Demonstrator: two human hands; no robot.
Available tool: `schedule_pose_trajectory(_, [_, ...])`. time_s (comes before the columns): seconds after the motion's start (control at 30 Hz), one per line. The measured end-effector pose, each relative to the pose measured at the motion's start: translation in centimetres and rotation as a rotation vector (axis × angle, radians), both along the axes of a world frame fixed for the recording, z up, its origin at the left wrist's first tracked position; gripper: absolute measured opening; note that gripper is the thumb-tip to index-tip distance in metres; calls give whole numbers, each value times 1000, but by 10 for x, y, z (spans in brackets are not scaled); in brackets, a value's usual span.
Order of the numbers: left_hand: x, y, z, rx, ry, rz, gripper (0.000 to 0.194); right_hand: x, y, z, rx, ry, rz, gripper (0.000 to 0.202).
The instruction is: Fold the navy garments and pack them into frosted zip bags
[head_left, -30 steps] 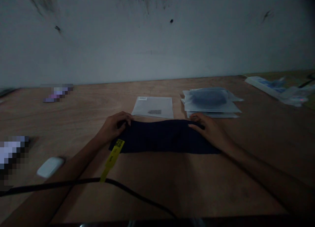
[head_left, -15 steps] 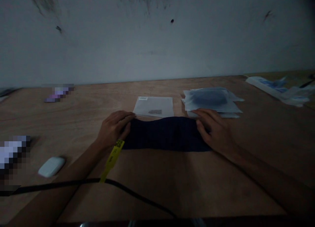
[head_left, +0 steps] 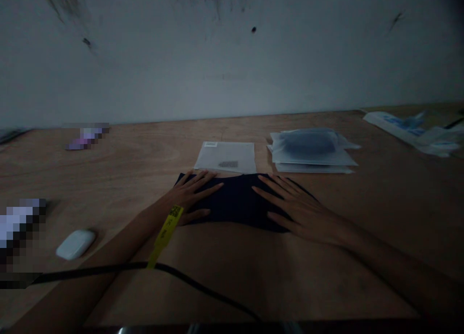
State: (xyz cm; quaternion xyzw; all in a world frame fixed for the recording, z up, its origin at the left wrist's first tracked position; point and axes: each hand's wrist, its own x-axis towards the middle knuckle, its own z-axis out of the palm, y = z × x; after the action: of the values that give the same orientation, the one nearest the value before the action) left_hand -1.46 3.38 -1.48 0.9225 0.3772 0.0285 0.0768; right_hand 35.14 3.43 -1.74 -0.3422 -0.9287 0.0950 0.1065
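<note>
A dark navy piece of fabric (head_left: 237, 201) lies flat on the wooden table in front of me; its exact kind of garment is hard to tell in the dim light. Across its left end my left hand (head_left: 192, 194) rests palm down with the fingers spread. My right hand (head_left: 293, 203) presses the right end, its fingers also spread and stretched out. Just beyond the fabric is a translucent plastic bag (head_left: 226, 156) with a small white label and printed text. To the right of that bag sits a stack of translucent bags (head_left: 310, 148), with something dark inside the top one.
A black cable (head_left: 90, 272) with a yellow tag (head_left: 167, 232) crosses in front of my left arm. A white rounded case (head_left: 76, 244) lies at left, near blurred-out items. Crumpled plastic packaging (head_left: 406, 131) is at the far right, below the wall (head_left: 224, 58).
Both hands have moved from gripping the fabric's ends to lying flat on it with fingers spread. The fabric's outline has shifted slightly; the bags stay put.
</note>
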Motion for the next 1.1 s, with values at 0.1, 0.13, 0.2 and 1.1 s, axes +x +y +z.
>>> schedule_pose_trajectory(0.1, [-1,1,-2,-1,14,-10,70,0,-1,2,-18,1,-12,65])
schedule_pose_trajectory(0.13, [-1,1,-2,3,18,-13,70,0,0,2,-22,8,-12,64])
schedule_pose_trajectory(0.2, [-2,1,-4,14,6,-22,69,0,5,-1,-28,48,-22,56])
schedule_pose_trajectory(1.1, [-1,-2,-4,34,-169,-27,60,16,35,-8,-127,462,-474,29])
